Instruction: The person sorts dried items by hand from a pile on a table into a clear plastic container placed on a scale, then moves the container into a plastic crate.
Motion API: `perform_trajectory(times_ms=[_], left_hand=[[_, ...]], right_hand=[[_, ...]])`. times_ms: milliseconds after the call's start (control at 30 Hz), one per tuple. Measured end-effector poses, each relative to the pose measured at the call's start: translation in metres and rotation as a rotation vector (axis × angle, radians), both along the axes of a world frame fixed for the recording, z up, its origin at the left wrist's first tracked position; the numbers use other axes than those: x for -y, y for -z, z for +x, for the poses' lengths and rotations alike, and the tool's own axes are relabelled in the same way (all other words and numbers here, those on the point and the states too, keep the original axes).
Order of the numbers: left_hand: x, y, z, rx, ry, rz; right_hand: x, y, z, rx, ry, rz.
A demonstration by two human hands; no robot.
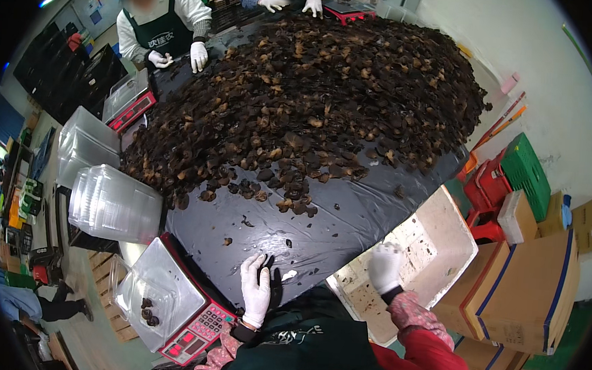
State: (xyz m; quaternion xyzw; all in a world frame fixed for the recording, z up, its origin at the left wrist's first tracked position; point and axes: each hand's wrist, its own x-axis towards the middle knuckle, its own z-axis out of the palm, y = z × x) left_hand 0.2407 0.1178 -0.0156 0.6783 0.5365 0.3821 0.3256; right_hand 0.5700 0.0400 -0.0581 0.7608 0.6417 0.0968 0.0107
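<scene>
Upper centre, black fungus heap (pixel 315 98): large, spread over the bench (pixel 362 206); most left there.
Lower-left scale (pixel 207 323): clear tray (pixel 133 290), few dark pieces (pixel 151 320); little done, seemingly.
Left hand (pixel 255 291), lower centre: unclenched, fingers pointing up-frame above bench.
Right hand (pixel 385 266), right of it: curled over white tub (pixel 449 255); grip unclear.

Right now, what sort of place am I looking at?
Probably a food-packing room: a heap of dark, fungus-like pieces on a black-covered table, with stacked clear tubs and a red scale alongside.

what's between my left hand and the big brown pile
In the head view, black sheeting with a few loose dark scraps lies between your left hand and the pile.
</scene>
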Motion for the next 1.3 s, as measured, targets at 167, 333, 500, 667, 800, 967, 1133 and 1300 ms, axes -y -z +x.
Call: perform_trajectory(times_ms=[167,333,500,667,800,967,1133,1300], left_hand=[[-0.007,0.004,-0.009,-0.024,0.005,0.006],[-0.013,-0.003,-0.021,0.024,0.027,-0.018],[-0.021,-0.005,-0.036,0.014,-0.017,-0.063],[-0.027,0.008,-0.041,0.037,-0.037,-0.164],[-0.032,0.018,-0.040,0.049,-0.047,-0.141],[-0.044,0.027,-0.032,-0.046,-0.140,-0.153],[-0.108,0.021,0.000,-0.314,-0.185,0.009],[-0.136,0.054,0.009,-0.597,-0.101,0.054]], right_hand=[[-0.012,-0.015,0.004,-0.338,0.133,0.088],[-0.132,-0.007,-0.062,-0.879,-0.125,0.302],[-0.254,0.020,-0.087,-0.806,-0.028,0.195],[-0.294,0.008,-0.112,-0.818,-0.280,-0.013],[-0.267,-0.026,-0.105,-0.341,-0.315,-0.159],[-0.258,-0.049,-0.138,-0.453,-0.519,0.184],[-0.270,-0.010,-0.184,-0.186,-0.507,0.048],[-0.254,-0.018,-0.184,-0.345,-0.542,0.111]])
